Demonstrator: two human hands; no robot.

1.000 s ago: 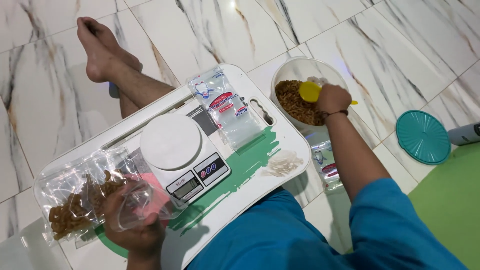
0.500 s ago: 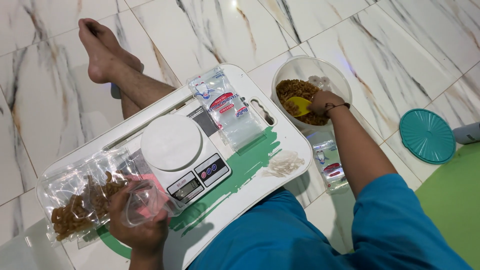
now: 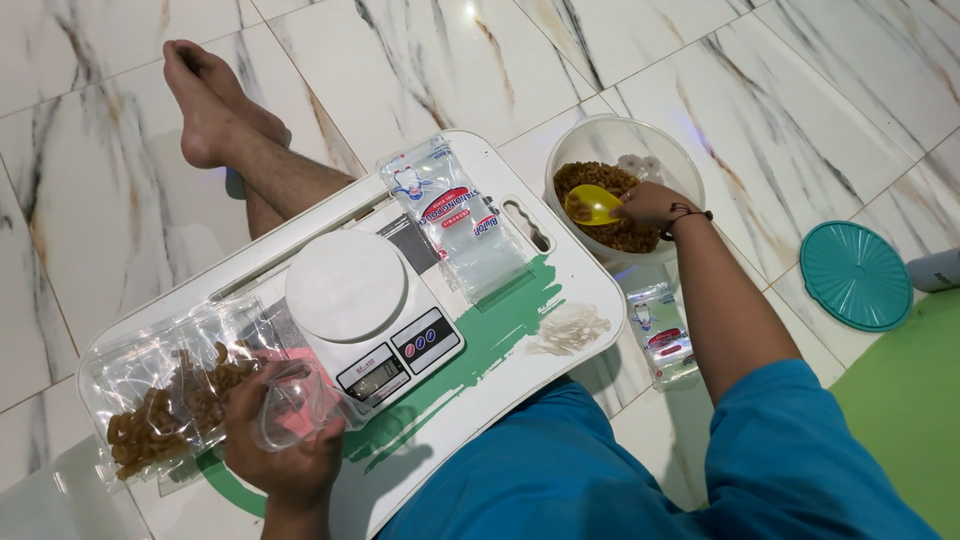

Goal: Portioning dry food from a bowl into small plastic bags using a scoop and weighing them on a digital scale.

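Observation:
My right hand (image 3: 652, 205) grips a yellow scoop (image 3: 592, 204) that dips into brown curly snacks inside a white bowl (image 3: 672, 158) on the floor. My left hand (image 3: 285, 440) holds an empty clear plastic bag (image 3: 295, 398) just beside a white kitchen scale (image 3: 365, 305). The scale stands in the middle of a white lap tray (image 3: 560, 270). Filled clear bags of the brown snack (image 3: 160, 400) lie on the tray's left end.
A stack of empty zip bags (image 3: 460, 220) lies on the tray's far side, another pack (image 3: 665, 335) on the floor under my right arm. A teal lid (image 3: 856, 275) rests on the marble floor at right. My bare feet (image 3: 205, 110) stretch beyond the tray.
My right hand has lowered the yellow scoop from above the bowl's rim down into the snacks. My left hand with the clear bag has stayed near the scale.

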